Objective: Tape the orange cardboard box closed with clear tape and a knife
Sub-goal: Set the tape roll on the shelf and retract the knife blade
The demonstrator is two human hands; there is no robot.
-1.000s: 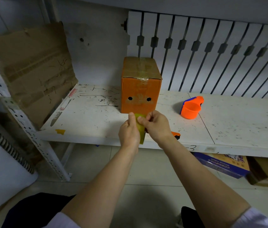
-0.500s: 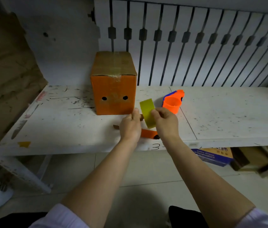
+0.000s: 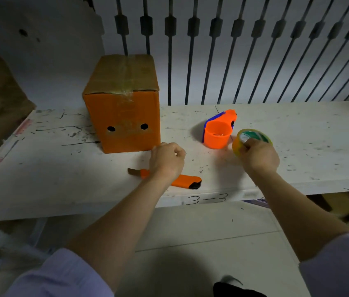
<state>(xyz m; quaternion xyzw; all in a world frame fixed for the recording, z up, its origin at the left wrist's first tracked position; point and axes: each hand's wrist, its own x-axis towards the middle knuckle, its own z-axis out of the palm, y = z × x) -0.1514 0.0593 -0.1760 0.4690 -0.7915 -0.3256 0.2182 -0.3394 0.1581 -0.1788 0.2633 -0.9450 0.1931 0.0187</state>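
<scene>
The right hand (image 3: pixel 258 155) holds a roll of clear tape (image 3: pixel 251 140), with its fingers curled around the near side of the roll. The roll looks yellow, with green inside its ring. It is lifted a bit over the white bench (image 3: pixel 297 146). The left hand (image 3: pixel 166 160) is curled into a loose fist and holds nothing. It is over the bench, just at 4 o'clock from the orange cardboard box (image 3: pixel 124 112). Under the left wrist lies an orange knife (image 3: pixel 182 181), flat on the bench. Its blade tip pokes out at 9 o'clock from the wrist and its black end sticks out at 3 o'clock. At 10 o'clock from the right hand, just beside the roll, stands an orange and blue tape holder (image 3: pixel 218 131). The box stands upright on the bench at 11 o'clock from the left hand. Its top flaps are shut, with shiny tape across the top that folds down onto the front. The front has two small black holes. Behind the bench is a white wall with dark bars (image 3: pixel 212 61). The front edge of the bench has "3-3" written on it.
</scene>
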